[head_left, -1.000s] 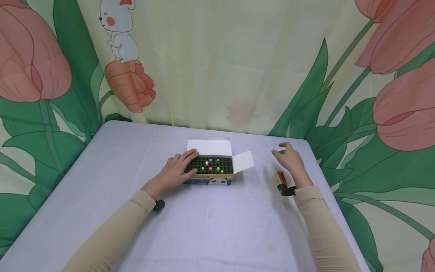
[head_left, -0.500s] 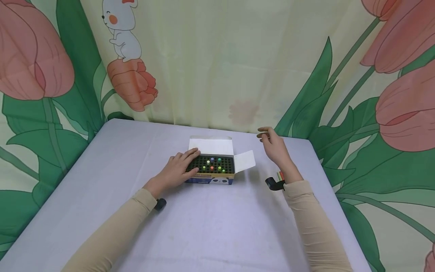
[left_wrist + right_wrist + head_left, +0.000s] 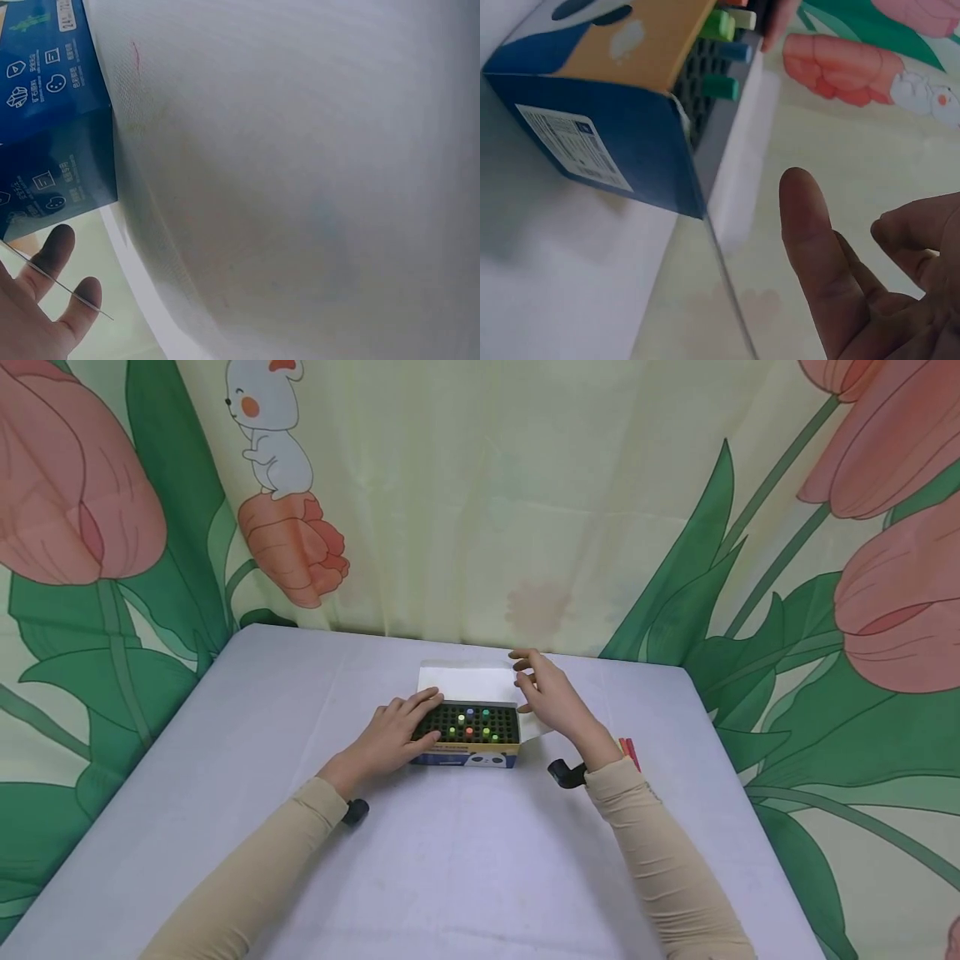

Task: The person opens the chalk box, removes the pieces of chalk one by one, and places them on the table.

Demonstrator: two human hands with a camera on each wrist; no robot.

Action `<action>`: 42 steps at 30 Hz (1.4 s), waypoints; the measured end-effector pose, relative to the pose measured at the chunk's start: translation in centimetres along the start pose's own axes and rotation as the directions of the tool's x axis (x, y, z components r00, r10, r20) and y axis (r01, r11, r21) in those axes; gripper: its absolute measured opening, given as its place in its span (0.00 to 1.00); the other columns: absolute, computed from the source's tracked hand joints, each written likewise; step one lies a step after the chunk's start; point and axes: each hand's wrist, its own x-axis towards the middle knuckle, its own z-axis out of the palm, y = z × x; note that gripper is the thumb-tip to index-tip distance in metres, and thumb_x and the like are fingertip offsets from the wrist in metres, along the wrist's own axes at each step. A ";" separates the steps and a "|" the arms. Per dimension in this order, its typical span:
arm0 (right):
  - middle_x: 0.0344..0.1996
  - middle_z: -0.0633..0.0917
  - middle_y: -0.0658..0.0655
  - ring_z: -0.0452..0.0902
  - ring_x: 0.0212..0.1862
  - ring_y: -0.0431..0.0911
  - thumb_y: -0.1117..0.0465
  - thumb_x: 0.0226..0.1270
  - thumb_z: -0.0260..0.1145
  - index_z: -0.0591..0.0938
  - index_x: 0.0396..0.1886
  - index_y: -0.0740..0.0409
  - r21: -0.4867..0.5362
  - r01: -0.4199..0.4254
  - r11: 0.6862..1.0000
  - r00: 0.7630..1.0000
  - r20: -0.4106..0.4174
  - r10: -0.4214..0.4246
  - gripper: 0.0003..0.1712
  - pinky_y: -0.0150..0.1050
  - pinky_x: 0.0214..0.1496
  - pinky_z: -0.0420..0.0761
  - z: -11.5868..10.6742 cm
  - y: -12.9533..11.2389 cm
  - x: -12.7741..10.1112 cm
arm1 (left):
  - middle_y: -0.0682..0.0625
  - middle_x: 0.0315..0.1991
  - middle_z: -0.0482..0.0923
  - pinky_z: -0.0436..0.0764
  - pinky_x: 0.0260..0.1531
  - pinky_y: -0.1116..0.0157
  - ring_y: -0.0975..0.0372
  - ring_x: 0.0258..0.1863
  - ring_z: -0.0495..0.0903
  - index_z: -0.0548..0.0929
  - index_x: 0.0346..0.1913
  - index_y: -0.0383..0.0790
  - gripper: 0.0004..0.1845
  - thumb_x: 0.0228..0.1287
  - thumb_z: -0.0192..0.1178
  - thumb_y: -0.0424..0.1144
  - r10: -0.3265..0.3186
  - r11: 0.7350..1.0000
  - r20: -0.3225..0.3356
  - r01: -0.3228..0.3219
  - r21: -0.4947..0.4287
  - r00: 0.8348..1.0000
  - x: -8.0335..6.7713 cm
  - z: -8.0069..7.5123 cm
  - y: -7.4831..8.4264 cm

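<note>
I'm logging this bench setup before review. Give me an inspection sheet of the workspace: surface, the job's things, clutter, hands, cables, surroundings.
Surface: pale lilac table, faint smudges.
Job's things: open blue box, lid flap up, black grid tray holding a few coloured pen ends; loose red and green pens lie on the table right of the right forearm.
Clutter: nothing seen.
Hands: left hand rests flat on the box's left end; right hand hovers at the box's right end, fingers relaxed, holding nothing.
Cables: nothing seen; black wrist cameras only.
Surroundings: tulip-and-rabbit printed backdrop.
</note>
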 end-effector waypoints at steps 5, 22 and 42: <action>0.68 0.73 0.64 0.79 0.62 0.58 0.61 0.84 0.54 0.66 0.76 0.56 -0.048 0.007 0.999 0.999 0.047 -0.005 0.26 0.43 0.41 0.88 1.3 0.4 0.1 | 0.53 0.84 0.49 0.65 0.64 0.38 0.44 0.69 0.67 0.53 0.84 0.53 0.39 0.79 0.49 0.62 -0.006 1.000 -0.001 0.006 -0.003 1.000 0.0 0.1 0.0; 0.59 0.80 0.58 0.81 0.59 0.54 0.56 0.72 0.72 0.82 0.59 0.55 -0.263 0.070 0.962 0.983 0.184 -0.021 0.20 0.51 0.60 0.81 3.5 0.6 -0.5 | 0.54 0.84 0.50 0.66 0.64 0.37 0.44 0.69 0.67 0.54 0.84 0.54 0.38 0.79 0.48 0.62 0.001 1.000 -0.020 -0.001 -0.008 1.000 0.2 0.4 -0.3; 0.54 0.81 0.56 0.81 0.49 0.50 0.57 0.67 0.76 0.89 0.34 0.50 -0.393 0.162 0.905 0.973 0.216 -0.081 0.04 0.44 0.51 0.82 4.6 0.9 -0.7 | 0.53 0.84 0.49 0.65 0.63 0.37 0.44 0.69 0.67 0.54 0.84 0.53 0.38 0.80 0.48 0.62 0.007 1.000 -0.018 -0.008 -0.029 1.000 0.0 0.3 -0.3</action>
